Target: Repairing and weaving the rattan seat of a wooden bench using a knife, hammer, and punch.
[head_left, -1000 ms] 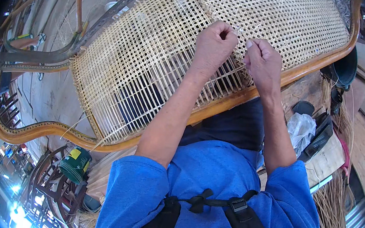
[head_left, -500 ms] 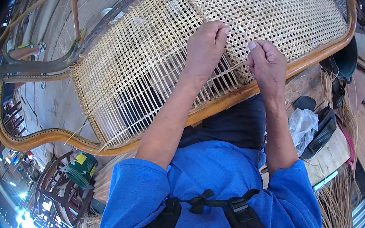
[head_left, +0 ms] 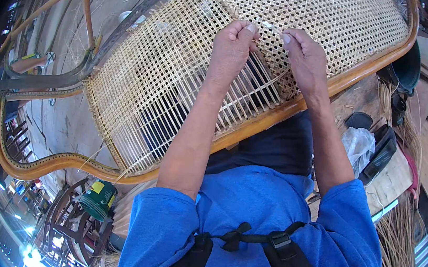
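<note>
A wooden frame (head_left: 361, 72) with a woven cane panel (head_left: 178, 76) lies across my lap. Its right part is closely woven, its left part is a looser open grid. My left hand (head_left: 232, 49) rests fisted on the weave where the two parts meet, thumb and fingers pinched on a thin pale cane strand (head_left: 271, 28). My right hand (head_left: 305, 57) sits just to its right, fingertips pinching the same strand. The strand runs between both thumbs, just above the panel.
A green can (head_left: 98, 199) stands on the floor at lower left, next to dark chair frames (head_left: 63, 232). Loose cane strands (head_left: 395, 254) pile at the right. A crumpled white bag (head_left: 358, 144) and dark items lie on a wooden board at the right.
Both hands have shifted slightly leftward along the weave and stay close together on the strand. The panel sits a little differently in view as my head moved.
</note>
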Motion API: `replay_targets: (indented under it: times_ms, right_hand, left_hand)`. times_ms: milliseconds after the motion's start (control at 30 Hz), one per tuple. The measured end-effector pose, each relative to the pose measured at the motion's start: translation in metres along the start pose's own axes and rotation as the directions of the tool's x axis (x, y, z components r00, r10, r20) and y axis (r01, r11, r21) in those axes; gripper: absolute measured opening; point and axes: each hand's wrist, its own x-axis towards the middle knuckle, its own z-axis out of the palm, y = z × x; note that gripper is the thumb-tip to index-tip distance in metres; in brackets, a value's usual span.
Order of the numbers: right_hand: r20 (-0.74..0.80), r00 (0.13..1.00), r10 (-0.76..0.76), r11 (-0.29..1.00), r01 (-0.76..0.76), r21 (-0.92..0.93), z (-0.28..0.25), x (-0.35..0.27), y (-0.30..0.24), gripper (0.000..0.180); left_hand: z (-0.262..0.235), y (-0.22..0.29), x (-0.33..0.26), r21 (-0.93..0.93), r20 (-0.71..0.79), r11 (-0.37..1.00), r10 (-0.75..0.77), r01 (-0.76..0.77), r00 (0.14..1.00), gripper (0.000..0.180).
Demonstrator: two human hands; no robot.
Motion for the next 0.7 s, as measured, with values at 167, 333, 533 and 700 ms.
replay_targets:
  times_ms: [167, 333, 533, 700]
  right_hand:
    - [-0.018, 0.999, -0.047, 0.999, 0.046, -0.023, 0.008, 0.004, 0.002, 0.020]
    - [-0.039, 0.997, -0.064, 0.997, 0.062, -0.042, 0.005, -0.001, 0.003, 0.021]
    - [-0.025, 0.997, -0.079, 0.986, 0.075, -0.151, 0.007, 0.005, 0.001, 0.019]
    - [-0.030, 1.000, -0.005, 0.995, 0.007, 0.099, -0.045, -0.023, -0.016, 0.020]
  left_hand:
    - [-0.002, -0.001, 0.002, 0.003, 0.037, 1.000, -0.002, 0.002, 0.999, 0.022]
    - [0.000, 0.000, 0.001, 0.039, 0.003, 0.999, -0.005, 0.005, 1.000, 0.023]
    - [0.000, -0.001, 0.002, 0.029, 0.024, 0.999, -0.027, 0.026, 0.999, 0.021]
    - [0.000, 0.000, -0.001, 0.114, -0.024, 0.993, 0.011, -0.008, 1.000, 0.027]
